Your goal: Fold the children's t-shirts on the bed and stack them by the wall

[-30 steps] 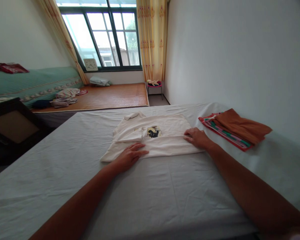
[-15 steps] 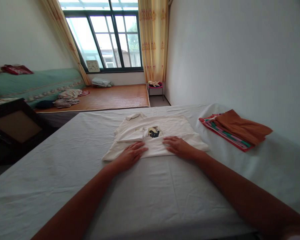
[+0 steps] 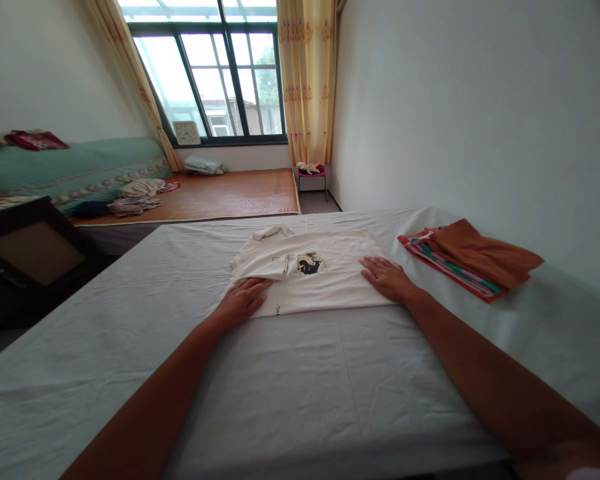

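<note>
Both hands have slid apart: left hand (image 3: 243,298) and right hand (image 3: 387,277) lie flat, fingers together, on a folded white shirt (image 3: 313,283) atop the bed (image 3: 305,380).

Shirt (image 3: 320,283) print too small; clock (image 3: 186,133) face unreadable.

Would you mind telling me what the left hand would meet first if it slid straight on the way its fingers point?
The left hand lies flat on the white shirt, fingers pointing up and right. Going on, it would probably first meet the folded sleeve, then the dark print, though depth is hard to judge.
</note>
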Motion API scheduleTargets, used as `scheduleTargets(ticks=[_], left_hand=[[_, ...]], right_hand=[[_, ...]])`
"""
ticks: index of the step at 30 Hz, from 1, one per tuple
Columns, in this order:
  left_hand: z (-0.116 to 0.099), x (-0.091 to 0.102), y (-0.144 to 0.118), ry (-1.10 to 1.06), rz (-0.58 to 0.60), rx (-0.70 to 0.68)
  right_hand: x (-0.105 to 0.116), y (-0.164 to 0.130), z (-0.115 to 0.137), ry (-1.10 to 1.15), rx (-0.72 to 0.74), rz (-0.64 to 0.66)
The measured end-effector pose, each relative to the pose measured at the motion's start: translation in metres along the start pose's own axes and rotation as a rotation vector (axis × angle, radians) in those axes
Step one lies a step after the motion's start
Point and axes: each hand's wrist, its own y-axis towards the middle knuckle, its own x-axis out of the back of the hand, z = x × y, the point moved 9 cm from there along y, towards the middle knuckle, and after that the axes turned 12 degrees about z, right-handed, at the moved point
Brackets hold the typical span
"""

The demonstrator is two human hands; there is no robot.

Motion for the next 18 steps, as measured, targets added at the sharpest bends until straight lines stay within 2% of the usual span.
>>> scheduleTargets(ticks=[3,5,7,9,10,12,15,18], left_hand=[[0.008,0.003,0.0,0.008,-0.047,0.053],[0.017,0.009,-0.003,0.027,-0.097,0.133],[0.029,0.019,-0.008,0.042,-0.18,0.26],[0.036,0.03,-0.014,0.059,-0.275,0.348],[0.035,0.034,-0.015,0.07,-0.313,0.347],[0.022,0.037,-0.01,0.094,-0.337,0.242],[-0.003,0.028,0.004,0.118,-0.261,0.046],[-0.013,0.017,0.016,0.106,-0.179,-0.012]], right_hand=[[0.0,0.001,-0.025,0.001,-0.105,-0.026],[0.002,0.0,-0.032,-0.002,-0.151,-0.06],[0.008,-0.004,-0.029,-0.022,-0.168,-0.121],[0.016,-0.008,-0.014,-0.048,-0.124,-0.198],[0.019,-0.009,-0.002,-0.053,-0.08,-0.224],[0.019,-0.009,0.021,-0.037,0.016,-0.216],[0.013,-0.006,0.046,0.012,0.103,-0.126],[0.011,-0.005,0.052,0.035,0.134,-0.096]])
